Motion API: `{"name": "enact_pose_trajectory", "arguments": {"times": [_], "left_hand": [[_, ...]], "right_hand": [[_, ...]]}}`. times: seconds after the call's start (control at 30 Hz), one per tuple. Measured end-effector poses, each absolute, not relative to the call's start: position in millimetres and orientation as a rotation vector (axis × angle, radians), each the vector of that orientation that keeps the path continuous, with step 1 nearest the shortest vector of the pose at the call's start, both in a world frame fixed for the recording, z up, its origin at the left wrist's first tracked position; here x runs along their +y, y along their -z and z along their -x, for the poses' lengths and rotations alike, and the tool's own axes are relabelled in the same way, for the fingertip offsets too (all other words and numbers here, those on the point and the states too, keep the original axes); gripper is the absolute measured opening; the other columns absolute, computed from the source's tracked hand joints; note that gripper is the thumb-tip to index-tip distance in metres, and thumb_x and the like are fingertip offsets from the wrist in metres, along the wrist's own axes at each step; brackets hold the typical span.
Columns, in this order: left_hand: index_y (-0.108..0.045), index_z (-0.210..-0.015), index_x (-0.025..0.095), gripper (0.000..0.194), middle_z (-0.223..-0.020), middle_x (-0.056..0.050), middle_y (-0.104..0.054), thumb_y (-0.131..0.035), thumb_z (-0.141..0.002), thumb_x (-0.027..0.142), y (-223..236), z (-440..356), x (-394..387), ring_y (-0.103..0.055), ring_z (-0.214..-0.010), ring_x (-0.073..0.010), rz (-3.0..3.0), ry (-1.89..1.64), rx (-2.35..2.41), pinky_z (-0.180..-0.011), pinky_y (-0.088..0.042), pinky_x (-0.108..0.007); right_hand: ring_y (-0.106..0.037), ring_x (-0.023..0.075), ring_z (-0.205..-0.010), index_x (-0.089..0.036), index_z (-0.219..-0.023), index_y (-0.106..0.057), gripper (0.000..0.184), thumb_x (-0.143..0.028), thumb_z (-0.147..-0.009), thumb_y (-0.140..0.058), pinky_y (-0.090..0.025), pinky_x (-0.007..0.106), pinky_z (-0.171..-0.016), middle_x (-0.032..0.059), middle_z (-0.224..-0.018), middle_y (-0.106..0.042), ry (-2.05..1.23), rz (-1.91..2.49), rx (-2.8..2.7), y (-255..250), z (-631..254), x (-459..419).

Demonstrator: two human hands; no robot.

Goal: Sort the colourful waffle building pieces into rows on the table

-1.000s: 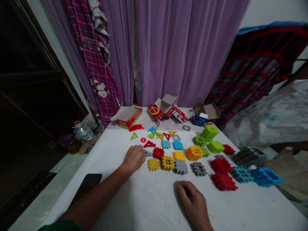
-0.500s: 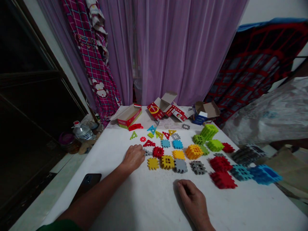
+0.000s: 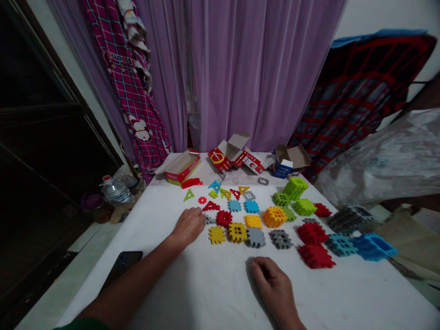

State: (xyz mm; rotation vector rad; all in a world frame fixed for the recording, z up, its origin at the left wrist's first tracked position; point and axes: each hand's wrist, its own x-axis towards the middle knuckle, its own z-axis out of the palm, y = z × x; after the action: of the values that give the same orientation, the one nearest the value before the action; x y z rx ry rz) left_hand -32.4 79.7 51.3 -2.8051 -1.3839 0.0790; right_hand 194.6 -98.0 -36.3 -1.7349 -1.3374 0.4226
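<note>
My left hand point(image 3: 189, 225) rests on the table with its fingers curled down. A small grey interlocking building piece point(image 3: 209, 220) pokes out at its fingertips; the fingers' undersides are hidden. Just right of it stands a red block point(image 3: 224, 218), with a flat red triangular piece point(image 3: 211, 206) behind. A yellow square piece point(image 3: 217, 235) lies nearer to me, beside a yellow windowed block point(image 3: 237, 232) and a light grey block point(image 3: 255, 237). My right hand point(image 3: 274, 289) lies loosely closed on its side, nothing visible in it, nearer to me than a dark grey windowed piece point(image 3: 281, 239).
Stacked red blocks point(image 3: 315, 255), a blue block point(image 3: 374, 246) and lime green blocks point(image 3: 295, 188) stand at right. Opened cartons, one red and green point(image 3: 183, 173) and one blue point(image 3: 283, 170), line the back edge. A phone point(image 3: 123, 265) lies beside my left forearm.
The whole view has shifted slightly to the left. Both hands hold the same poses, and the pieces on the table keep their places.
</note>
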Motion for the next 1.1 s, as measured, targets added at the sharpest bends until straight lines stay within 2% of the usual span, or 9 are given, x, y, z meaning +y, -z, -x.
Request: {"name": "enact_pose_trajectory", "arguments": {"times": [0.3,0.53,0.83,1.0,1.1], "left_hand": [[-0.073,-0.100,0.021,0.021,-0.104,-0.008,-0.067,-0.055,-0.092,0.027,-70,31,86,-0.060,-0.103,-0.0246,2.827,-0.002,-1.425,-0.089,-0.043,-0.036],[-0.074,-0.097,0.020,0.023,-0.100,-0.010,-0.069,-0.052,-0.091,0.023,-90,0,124,-0.060,-0.100,-0.0253,2.819,0.005,-1.232,-0.088,-0.044,-0.037],[-0.071,-0.108,0.025,0.030,-0.112,-0.005,-0.072,-0.051,-0.088,0.015,-73,-112,180,-0.056,-0.111,-0.0245,3.024,-0.094,-0.852,-0.097,-0.038,-0.039],[-0.061,-0.127,0.029,0.045,-0.140,-0.002,-0.058,-0.050,-0.087,0.011,-51,-155,204,-0.041,-0.133,-0.0265,3.082,-0.286,-0.696,-0.106,-0.029,-0.044],[-0.060,-0.128,0.031,0.049,-0.140,-0.003,-0.059,-0.057,-0.082,0.015,-45,-167,217,-0.042,-0.132,-0.0272,3.070,-0.416,-0.627,-0.107,-0.026,-0.046]], "right_hand": [[-0.063,0.0171,-0.063,-0.021,-0.077,-0.068,0.031,-0.045,-0.088,-0.052,-0.049,0.024,-0.059,0.0021,-0.071,-0.068,-0.485,1.694,-1.308,35,-198,-99],[-0.064,0.0174,-0.065,-0.020,-0.072,-0.064,0.029,-0.040,-0.090,-0.052,-0.050,0.024,-0.061,0.0034,-0.070,-0.067,-0.596,1.581,-1.493,29,-229,-99],[-0.057,0.0148,-0.056,-0.020,-0.065,-0.061,0.037,-0.046,-0.091,-0.053,-0.046,0.022,-0.053,0.0012,-0.061,-0.059,-0.575,1.515,-1.341,31,-236,-95],[-0.054,0.0141,-0.059,-0.020,-0.065,-0.059,0.042,-0.051,-0.092,-0.051,-0.043,0.022,-0.055,0.0008,-0.063,-0.058,-0.608,1.500,-1.270,44,-233,-95],[-0.053,0.0138,-0.059,-0.020,-0.065,-0.059,0.045,-0.054,-0.093,-0.049,-0.042,0.023,-0.056,0.0005,-0.063,-0.057,-0.584,1.502,-1.243,56,-230,-95]]}}
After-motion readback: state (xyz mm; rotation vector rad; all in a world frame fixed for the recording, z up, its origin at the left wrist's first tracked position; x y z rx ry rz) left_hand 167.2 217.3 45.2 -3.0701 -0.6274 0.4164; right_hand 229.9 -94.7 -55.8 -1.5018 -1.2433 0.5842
